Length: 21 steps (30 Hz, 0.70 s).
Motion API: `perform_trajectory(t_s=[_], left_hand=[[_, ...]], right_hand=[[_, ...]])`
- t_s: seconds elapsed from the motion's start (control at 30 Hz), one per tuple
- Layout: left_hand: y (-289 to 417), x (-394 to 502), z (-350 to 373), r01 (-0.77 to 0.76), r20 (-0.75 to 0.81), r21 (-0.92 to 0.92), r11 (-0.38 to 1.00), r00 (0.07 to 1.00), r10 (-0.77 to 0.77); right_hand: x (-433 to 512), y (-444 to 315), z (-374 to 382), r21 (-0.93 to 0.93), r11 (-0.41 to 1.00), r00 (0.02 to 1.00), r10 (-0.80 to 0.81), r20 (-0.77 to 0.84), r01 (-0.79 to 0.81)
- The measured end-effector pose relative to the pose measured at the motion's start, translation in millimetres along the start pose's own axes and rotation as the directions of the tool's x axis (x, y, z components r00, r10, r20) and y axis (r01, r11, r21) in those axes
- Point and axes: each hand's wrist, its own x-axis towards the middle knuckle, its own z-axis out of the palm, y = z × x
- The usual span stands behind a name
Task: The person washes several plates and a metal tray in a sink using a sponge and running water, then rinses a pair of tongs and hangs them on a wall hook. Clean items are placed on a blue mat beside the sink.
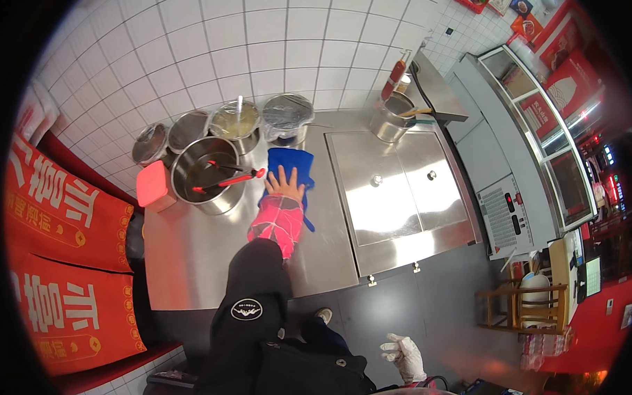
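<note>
My left hand, bare and with fingers spread, presses flat on a blue cloth lying on the stainless-steel counter. A pink patterned oversleeve covers the wrist. My right hand, in a white glove, hangs over the floor with bent fingers and nothing seen in it. Left of the cloth stands a large steel pot with red-tipped tongs resting across it. Behind the pot and cloth are several steel containers, among them one covered with plastic film.
A pink box stands left of the pot. Flat steel lids with knobs fill the counter's right part, with a steel pot of utensils behind. Red curtains hang left. A glass-fronted display cabinet and wooden chair are right.
</note>
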Motion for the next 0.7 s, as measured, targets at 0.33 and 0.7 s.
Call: perform_trajectory(t_s=[0.33, 0.7], left_hand=[[30.1, -38.0, 16.0, -0.317, -0.163, -0.159, 0.935, 0.942, 0.292], [-85.8, -212.7, -66.6, -0.304, -0.225, -0.328, 0.894, 0.945, 0.238]], right_hand=[[48.9, -1.6, -13.2, -0.022, 0.996, 0.989, 0.089, 0.116, -0.087], [129.7, -104.8, 154.1, -0.399, 0.858, 0.9, -0.151, 0.408, 0.325]])
